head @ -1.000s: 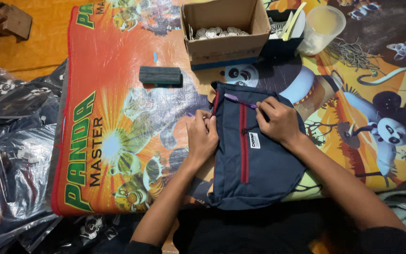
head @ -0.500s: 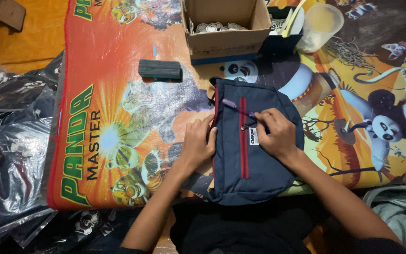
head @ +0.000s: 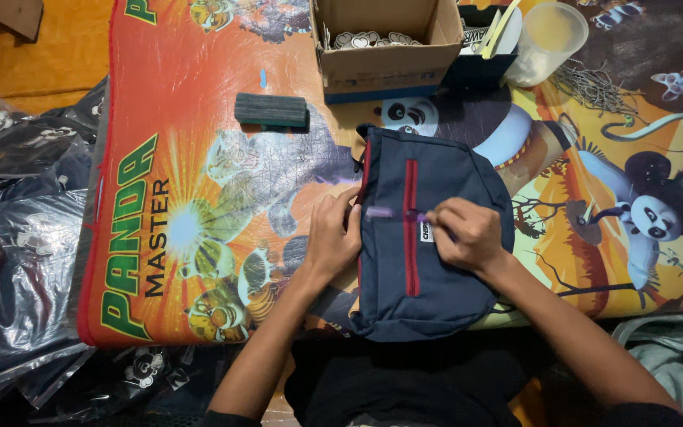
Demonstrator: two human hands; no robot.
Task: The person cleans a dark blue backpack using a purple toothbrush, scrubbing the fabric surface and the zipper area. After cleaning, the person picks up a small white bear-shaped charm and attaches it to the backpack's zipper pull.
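Matt cloth on a glossy printed mat

The navy bag (head: 428, 237) is matt woven cloth with a red zip strip; the mat (head: 199, 158) beneath looks like smooth, slightly shiny printed vinyl. The box (head: 389, 47) is plain rough cardboard, the cup (head: 545, 41) cloudy plastic, and the bags (head: 17, 261) at the left crinkled glossy film.

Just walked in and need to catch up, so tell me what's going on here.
A person sits over a navy bag with red zips that lies on a colourful cartoon mat. The left hand rests on the bag's left edge, while the right hand holds a thin purple pen-like stick across the bag's front. A cardboard box, a plastic cup and a dark block lie beyond.
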